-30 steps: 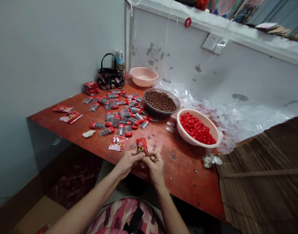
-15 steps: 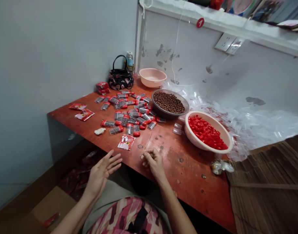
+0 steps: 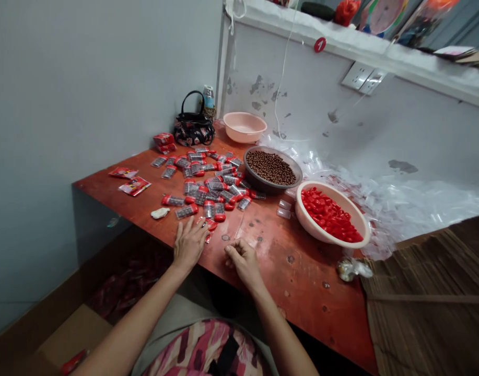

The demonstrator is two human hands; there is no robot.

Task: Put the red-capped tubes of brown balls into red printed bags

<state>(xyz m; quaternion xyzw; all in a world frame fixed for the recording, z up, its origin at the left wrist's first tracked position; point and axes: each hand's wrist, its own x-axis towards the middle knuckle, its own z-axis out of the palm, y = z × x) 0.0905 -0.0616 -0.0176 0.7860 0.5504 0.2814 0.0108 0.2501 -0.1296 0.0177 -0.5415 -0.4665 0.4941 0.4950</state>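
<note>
My left hand lies palm down at the table's near edge, fingers spread over a red printed packet. Most of that packet is hidden beneath it. To the right, my right hand rests just above the table with fingers curled and thumb against them; whatever is in them, if anything, cannot be made out. Beyond both hands spreads a pile of small clear containers with red caps, filled with dark balls. A crumpled white scrap lies left of the pile.
Behind stand a grey bowl of brown balls, a pale basin of red caps and a pink basin. Clear empty containers heap along the wall. A handbag sits at the back, and stacked cardboard fills the right.
My left hand has moved forward and right from the table's edge, turned palm down and come over the red packet. My right hand has stayed nearly in place.
</note>
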